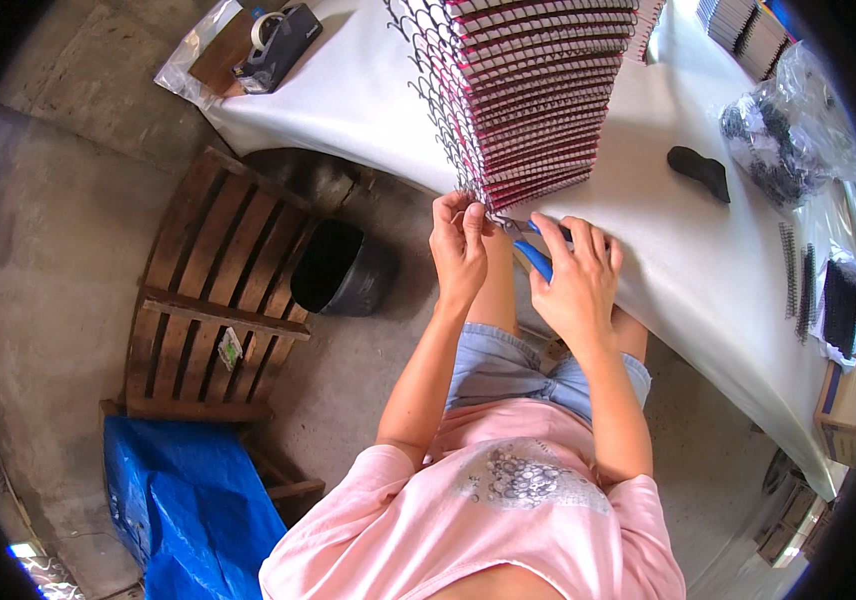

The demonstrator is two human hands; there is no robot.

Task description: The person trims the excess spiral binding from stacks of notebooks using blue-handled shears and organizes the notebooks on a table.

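A tall stack of wire-bound books (543,110) with red-and-white edges lies on the white-covered table, reaching its near edge. Loose black binding wire loops (433,95) stick out along the stack's left side. At the near corner, my left hand (460,250) is closed, its thumb and fingers pinching the end of the binding wire. My right hand (580,285) is wrapped round pliers (534,260) with blue handles, one handle partly behind the fingers. The jaws of the pliers meet the wire beside my left fingertips; the exact contact is too small to tell.
A tape dispenser (278,48) stands at the table's far left. On the right are a black curved object (700,173), a plastic bag of black wire (778,140) and wire strips (798,280). Below left are a black bin (363,275), a wooden pallet (213,290) and blue sheeting (183,510).
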